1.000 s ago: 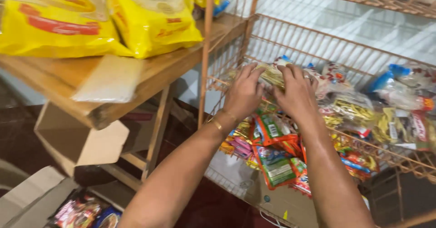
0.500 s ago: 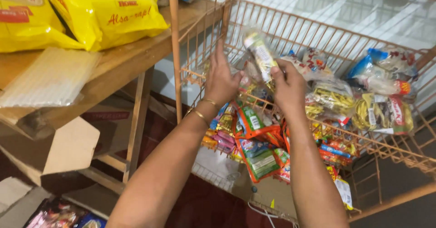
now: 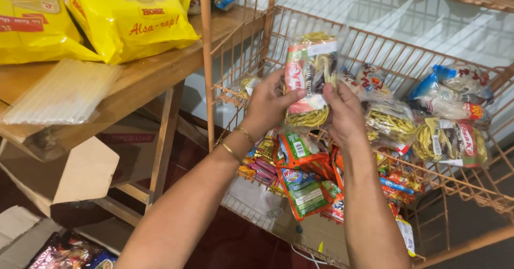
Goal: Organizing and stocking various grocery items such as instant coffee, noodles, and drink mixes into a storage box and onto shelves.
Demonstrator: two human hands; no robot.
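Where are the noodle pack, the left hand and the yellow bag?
noodle pack (image 3: pixel 310 71), head view, on its clear middle above the hands.
left hand (image 3: pixel 266 107), head view, on the back of the hand.
yellow bag (image 3: pixel 131 17), head view, on its front face on the wooden table.

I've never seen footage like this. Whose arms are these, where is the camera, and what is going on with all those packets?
There is no machine here: a person wears a camera on the head, so you look down along their own two bare arms. The left hand and right hand together hold up a clear snack packet with yellowish strips inside. Behind it stands an orange wire rack holding more snack packets, with sachet strips hanging from its edge. To the left, a wooden table carries yellow bags.
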